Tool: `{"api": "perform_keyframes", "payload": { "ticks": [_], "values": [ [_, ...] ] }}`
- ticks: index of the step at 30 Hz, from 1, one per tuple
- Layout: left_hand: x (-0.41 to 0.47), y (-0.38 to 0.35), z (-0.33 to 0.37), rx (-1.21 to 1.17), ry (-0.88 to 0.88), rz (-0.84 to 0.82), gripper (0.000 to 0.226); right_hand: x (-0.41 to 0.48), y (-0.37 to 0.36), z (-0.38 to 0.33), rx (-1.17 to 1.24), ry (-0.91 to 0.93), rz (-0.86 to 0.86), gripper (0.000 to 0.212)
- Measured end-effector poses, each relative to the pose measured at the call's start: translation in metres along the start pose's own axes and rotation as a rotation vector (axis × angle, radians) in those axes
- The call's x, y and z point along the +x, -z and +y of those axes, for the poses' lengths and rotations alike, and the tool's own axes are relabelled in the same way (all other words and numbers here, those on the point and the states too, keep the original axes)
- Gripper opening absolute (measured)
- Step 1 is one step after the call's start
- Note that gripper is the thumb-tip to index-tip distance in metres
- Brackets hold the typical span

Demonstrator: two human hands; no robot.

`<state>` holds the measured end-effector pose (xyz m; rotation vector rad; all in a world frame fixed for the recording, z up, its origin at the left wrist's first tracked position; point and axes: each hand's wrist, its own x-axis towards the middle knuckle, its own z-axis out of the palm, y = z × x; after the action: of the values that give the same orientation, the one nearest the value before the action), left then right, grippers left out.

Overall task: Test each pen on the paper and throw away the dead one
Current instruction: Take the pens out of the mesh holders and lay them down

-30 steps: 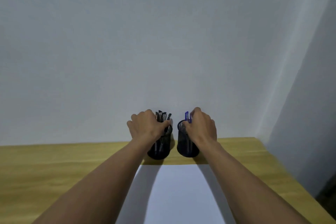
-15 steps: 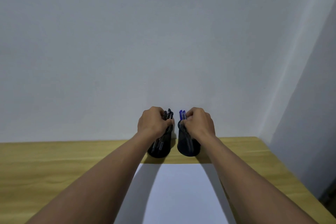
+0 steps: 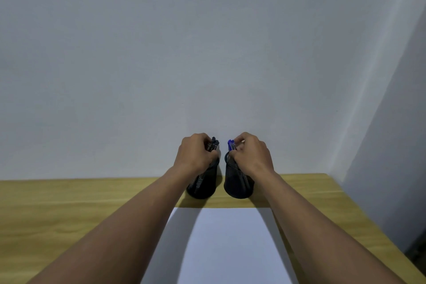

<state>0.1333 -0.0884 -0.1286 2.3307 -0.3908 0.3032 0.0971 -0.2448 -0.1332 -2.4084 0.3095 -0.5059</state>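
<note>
Fists closed at desk's [image 3: 69, 203] far edge

Fingers of left hand [image 3: 196, 154] curl tight round black pens [image 3: 213, 144] standing in left mesh cup [image 3: 204, 188]; right hand [image 3: 251, 157] likewise grips blue pens [image 3: 231, 144] in right mesh cup [image 3: 237, 188]; paper [image 3: 228, 244] lies just nearer.

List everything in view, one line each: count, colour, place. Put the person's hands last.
left pen cup: 1, black mesh, far side of the table
right pen cup: 1, black mesh, just right of it, apart
dark pens: several, dark caps, in the left pen cup
blue pens: at least two, blue caps, in the right pen cup
paper: 1 sheet, white, flat in front of the cups
table: 1, light wood, against the wall
wall: white, behind the table
left hand: 1, grips the dark pens
right hand: 1, grips the blue pens
</note>
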Motion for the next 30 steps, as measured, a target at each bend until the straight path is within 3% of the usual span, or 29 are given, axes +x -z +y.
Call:
{"api": "perform_keyframes", "payload": {
  "ticks": [9, 14, 21, 30],
  "values": [
    [0.007, 0.002, -0.006, 0.006, -0.049, -0.033, 0.032, 0.002, 0.008, 0.003, 0.017, 0.011, -0.005, 0.014],
    [0.009, 0.008, -0.006, 0.031, -0.065, -0.085, 0.025, 0.001, 0.012, 0.004, 0.048, 0.029, -0.020, 0.011],
    [0.004, 0.013, -0.005, 0.062, -0.166, -0.058, 0.033, -0.006, 0.016, 0.004, 0.026, 0.100, -0.030, 0.043],
    [0.001, 0.028, 0.005, -0.079, -0.156, 0.075, 0.033, -0.017, 0.038, -0.006, 0.055, 0.136, 0.051, 0.049]
  ]
}}
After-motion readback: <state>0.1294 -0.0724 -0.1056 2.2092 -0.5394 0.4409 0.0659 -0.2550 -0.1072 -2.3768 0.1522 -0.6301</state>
